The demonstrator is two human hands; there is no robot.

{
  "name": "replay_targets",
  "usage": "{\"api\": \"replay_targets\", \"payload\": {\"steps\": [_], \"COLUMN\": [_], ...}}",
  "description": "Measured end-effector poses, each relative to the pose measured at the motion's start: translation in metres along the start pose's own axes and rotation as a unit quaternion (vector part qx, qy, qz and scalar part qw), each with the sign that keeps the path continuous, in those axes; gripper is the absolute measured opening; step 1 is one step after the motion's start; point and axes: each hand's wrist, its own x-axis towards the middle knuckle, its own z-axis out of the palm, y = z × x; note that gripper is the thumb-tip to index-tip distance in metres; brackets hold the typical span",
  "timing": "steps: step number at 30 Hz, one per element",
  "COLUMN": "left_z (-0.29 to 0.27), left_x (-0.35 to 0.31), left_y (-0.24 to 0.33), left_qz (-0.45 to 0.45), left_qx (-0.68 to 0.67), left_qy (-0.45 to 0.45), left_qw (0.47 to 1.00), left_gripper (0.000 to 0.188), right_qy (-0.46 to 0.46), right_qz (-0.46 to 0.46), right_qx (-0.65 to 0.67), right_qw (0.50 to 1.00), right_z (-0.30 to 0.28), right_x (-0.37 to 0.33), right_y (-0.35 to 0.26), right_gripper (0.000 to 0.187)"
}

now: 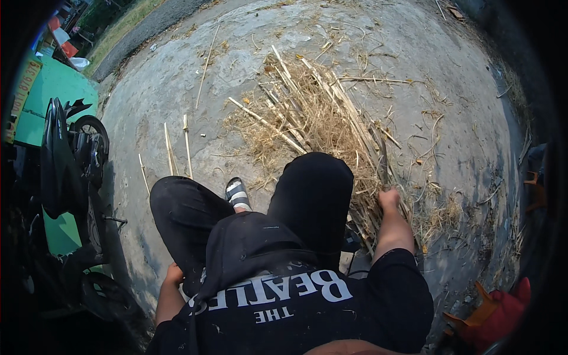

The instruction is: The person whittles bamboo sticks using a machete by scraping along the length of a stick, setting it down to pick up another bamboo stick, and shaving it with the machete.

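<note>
My right hand (389, 199) is closed around the grip of a long knife (384, 164), low on my right side. The blade points away from me, along the right edge of a heap of straw-coloured shavings (325, 121). Split bamboo strips (331, 89) lie in and across that heap. Beside my left thigh is my left hand (174, 274); its fingers are mostly hidden, so what they do cannot be made out. Beyond my left knee, several thin bamboo strips (187, 145) stick out, their near ends hidden by my leg.
A black motorbike (65, 160) stands at the left by a green panel (65, 89). An orange chair with red cloth (497, 313) is at the lower right. Loose strips and shavings lie scattered over the rough concrete ground (154, 89). My sandalled foot (238, 195) rests between my knees.
</note>
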Motion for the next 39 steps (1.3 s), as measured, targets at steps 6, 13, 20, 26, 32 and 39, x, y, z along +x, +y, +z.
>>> {"api": "replay_targets", "payload": {"steps": [6, 13, 20, 26, 32, 39], "left_z": [0.010, -0.001, -0.017, -0.024, -0.042, -0.028], "left_x": [-0.004, -0.001, 0.001, -0.002, -0.009, -0.009], "left_y": [0.011, 0.003, -0.007, -0.005, -0.002, -0.022], "left_qz": [0.099, 0.059, 0.031, 0.021, -0.012, -0.056], "left_qx": [0.034, 0.026, 0.015, 0.006, 0.010, 0.012], "left_qy": [-0.049, -0.034, -0.011, 0.008, 0.068, 0.064], "left_qw": [0.993, 0.997, 0.999, 1.000, 0.998, 0.996], "left_gripper": [0.037, 0.036, 0.036, 0.035, 0.035, 0.035], "right_qy": [-0.005, -0.015, 0.198, 0.341, -0.003, -0.024], "right_qz": [-0.061, -0.153, -0.218, 0.050, 0.045, 0.004], "right_qx": [-0.068, -0.047, 0.022, 0.068, 0.037, -0.077], "right_qw": [0.996, 0.987, 0.955, 0.936, 0.998, 0.997], "right_z": [-0.018, -0.004, -0.047, -0.071, -0.034, -0.021], "right_x": [-0.047, -0.042, -0.011, 0.034, 0.059, 0.017], "right_y": [-0.011, 0.034, 0.043, -0.002, -0.007, -0.016], "right_gripper": [0.057, 0.051, 0.048, 0.035, 0.052, 0.047]}}
